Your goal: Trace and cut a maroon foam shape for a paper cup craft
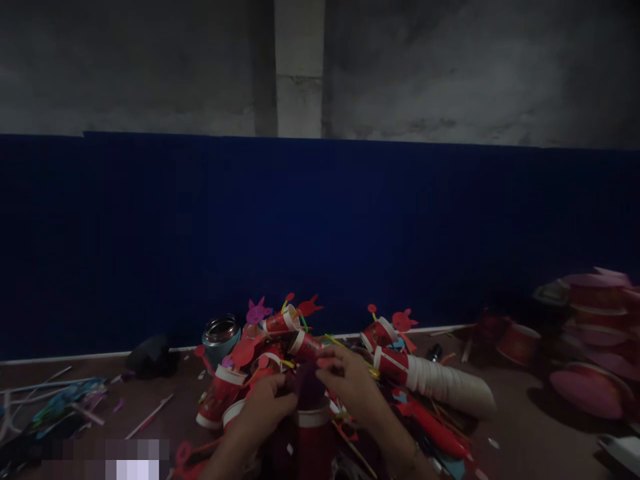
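Low in the middle, a red paper cup (314,440) with a white rim stands between my forearms. Over its rim is a dark purple piece (309,385), perhaps paper or felt, too dim to make out clearly. My left hand (270,403) pinches its left edge between thumb and fingers. From the other side my right hand (347,377) is closed, thumb against fingertips, at the piece's right edge. Just beyond my hands lies a heap of red cups (220,397) with red cut-out animal shapes (404,321) and a purple one (258,311) attached.
A long stack of nested paper cups (450,383) lies to the right, beside a red tool or tube (435,427). An open blue-grey flask (221,337) stands behind the heap. Pipe cleaners or strips (65,397) lie left. Stacked red cups and pink pieces (595,347) are far right. A blue panel (320,227) rises behind.
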Demonstrator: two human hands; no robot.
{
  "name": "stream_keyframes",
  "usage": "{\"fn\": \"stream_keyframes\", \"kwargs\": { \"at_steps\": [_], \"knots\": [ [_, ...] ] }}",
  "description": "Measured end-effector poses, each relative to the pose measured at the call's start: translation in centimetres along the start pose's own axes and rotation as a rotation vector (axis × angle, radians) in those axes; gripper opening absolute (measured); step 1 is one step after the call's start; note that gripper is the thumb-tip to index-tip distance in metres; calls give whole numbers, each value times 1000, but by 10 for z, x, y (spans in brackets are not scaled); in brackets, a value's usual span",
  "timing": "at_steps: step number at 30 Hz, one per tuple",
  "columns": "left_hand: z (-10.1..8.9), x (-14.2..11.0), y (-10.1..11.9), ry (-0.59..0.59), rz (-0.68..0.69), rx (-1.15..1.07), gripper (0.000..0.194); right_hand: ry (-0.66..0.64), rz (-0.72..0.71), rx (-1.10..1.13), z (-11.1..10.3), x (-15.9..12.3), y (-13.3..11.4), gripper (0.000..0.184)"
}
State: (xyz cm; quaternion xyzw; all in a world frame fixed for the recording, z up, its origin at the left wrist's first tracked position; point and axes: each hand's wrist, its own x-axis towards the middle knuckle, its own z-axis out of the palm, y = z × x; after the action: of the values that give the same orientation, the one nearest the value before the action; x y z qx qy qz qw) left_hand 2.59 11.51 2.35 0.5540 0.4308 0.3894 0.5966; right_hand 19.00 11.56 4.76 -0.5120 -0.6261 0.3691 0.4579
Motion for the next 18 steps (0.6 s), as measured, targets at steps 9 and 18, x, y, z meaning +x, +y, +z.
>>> {"fn": "stream_keyframes", "kwargs": {
  "at_steps": [9,18],
  "knots": [
    [5,-7,5,14,-90,47,12,-4,-246,-173,-11,-6,-11,21],
    [5,-7,2,-27,-114,120,23,-74,-310,-233,-7,-9,-16,26]
  ]
}}
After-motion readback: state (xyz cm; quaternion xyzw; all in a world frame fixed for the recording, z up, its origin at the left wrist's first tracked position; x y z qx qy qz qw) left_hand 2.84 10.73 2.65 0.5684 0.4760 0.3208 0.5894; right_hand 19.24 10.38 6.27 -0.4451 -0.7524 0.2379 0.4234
